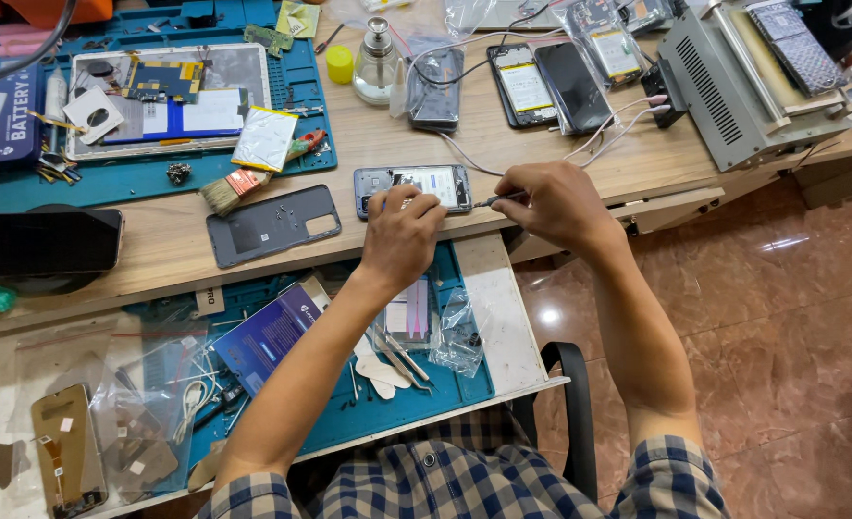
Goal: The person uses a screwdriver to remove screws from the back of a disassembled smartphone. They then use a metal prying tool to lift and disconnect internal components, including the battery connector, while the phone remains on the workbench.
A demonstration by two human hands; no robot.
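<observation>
Opened phone (424, 185): back off, innards exposed. Left hand (402, 240) pins its edge, covering it; right hand (555, 204) pinches thin tool (496, 200), tip indistinct.

Opened phone (414, 186) on desk edge (157, 252), back cover (272, 224) to its left, tray (503, 317) below.

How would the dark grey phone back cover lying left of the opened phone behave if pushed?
The dark grey phone back cover looks thin and flat, so probably light and slightly flexible. It lies flat on the smooth wooden desk, so it would likely slide, not tip. Its near edge sits close to the desk edge.
</observation>
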